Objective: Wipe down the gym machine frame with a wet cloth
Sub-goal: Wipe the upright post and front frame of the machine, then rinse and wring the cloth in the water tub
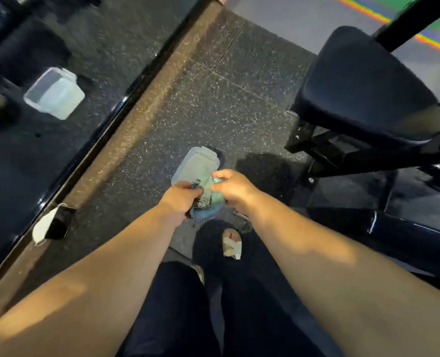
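Cloth: crumpled blue-green cloth, bunched between my hands over the clear plastic tub on the speckled rubber floor.
Left hand: fingers curled tight round one end.
Right hand: fingers curled round the other end.
Progress: seemingly wringing; the black steel machine frame, off to my right, is all left to wipe.

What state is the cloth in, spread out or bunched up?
Bunched up: the cloth is wadded between the left hand and right hand, over the tub.

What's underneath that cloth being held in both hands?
A clear plastic tub sits on the speckled floor below the cloth. The left hand, right hand and cloth cover its near end, and whether it holds water cannot be told.
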